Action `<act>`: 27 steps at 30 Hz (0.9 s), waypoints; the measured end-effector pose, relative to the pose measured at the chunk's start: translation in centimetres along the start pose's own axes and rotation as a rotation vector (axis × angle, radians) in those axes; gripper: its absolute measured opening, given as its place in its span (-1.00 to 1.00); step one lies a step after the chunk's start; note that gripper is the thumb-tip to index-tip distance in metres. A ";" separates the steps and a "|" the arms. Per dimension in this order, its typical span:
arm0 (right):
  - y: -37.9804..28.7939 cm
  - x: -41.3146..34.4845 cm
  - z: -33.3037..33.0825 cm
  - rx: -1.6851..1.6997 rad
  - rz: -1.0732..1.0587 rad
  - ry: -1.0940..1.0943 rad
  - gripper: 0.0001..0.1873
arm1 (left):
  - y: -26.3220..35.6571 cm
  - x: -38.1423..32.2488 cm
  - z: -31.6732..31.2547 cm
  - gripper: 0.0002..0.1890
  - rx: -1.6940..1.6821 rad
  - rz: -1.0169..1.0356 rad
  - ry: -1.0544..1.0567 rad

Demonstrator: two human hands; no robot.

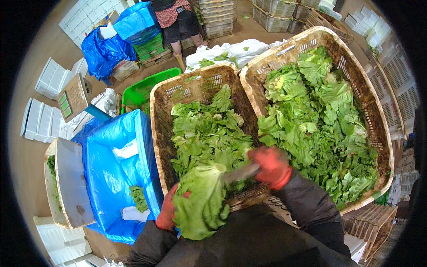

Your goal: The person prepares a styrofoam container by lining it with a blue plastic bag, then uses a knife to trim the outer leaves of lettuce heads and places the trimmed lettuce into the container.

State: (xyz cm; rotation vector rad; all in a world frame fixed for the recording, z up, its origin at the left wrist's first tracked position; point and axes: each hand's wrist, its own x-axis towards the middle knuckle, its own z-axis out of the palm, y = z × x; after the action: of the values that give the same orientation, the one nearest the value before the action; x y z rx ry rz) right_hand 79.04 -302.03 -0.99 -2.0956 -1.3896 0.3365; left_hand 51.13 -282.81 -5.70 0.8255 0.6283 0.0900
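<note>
My left hand (166, 208), in a red glove, holds a leafy head of green lettuce (201, 203) with its pale stem end toward the upper right. In my red-gloved right hand (273, 167) is a knife (242, 173), blurred, its blade reaching to the stem end; whether it touches is unclear. Under both hands stands a dirty plastic crate (161, 147) with loose lettuce leaves (210, 133) in it. A larger crate (383, 147) to the right holds many more lettuce leaves (313, 126).
Left of the crates, a box lined with blue plastic (106, 167) contains a lettuce piece (138, 198). Beyond it are a weighing scale display (70, 96) and a green crate (146, 83). Another person (176, 23) stands behind white sacks (233, 51). Stacked crates (218, 20) are at the back.
</note>
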 end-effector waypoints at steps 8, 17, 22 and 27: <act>-0.3 -2.8 3.4 1.089 0.531 -0.582 -0.25 | 2.9 0.3 1.1 -0.30 0.334 -0.014 -0.103; -9.8 7.1 7.7 0.271 -0.436 -0.472 -0.52 | 4.4 -4.0 -4.5 0.00 0.869 0.379 -0.088; -11.9 12.3 10.9 0.177 -0.267 -0.680 -0.54 | 13.2 -9.1 -16.3 -0.16 1.790 0.566 0.270; -9.0 11.1 12.7 0.068 0.287 -0.457 -0.32 | 15.7 -0.2 -26.7 -0.13 2.117 0.308 0.391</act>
State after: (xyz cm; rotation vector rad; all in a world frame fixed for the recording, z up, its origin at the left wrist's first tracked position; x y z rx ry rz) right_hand 70.46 -285.22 -4.40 -2.2496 -1.2873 1.0184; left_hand 38.65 -254.51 -8.05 3.0027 0.8272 -0.2098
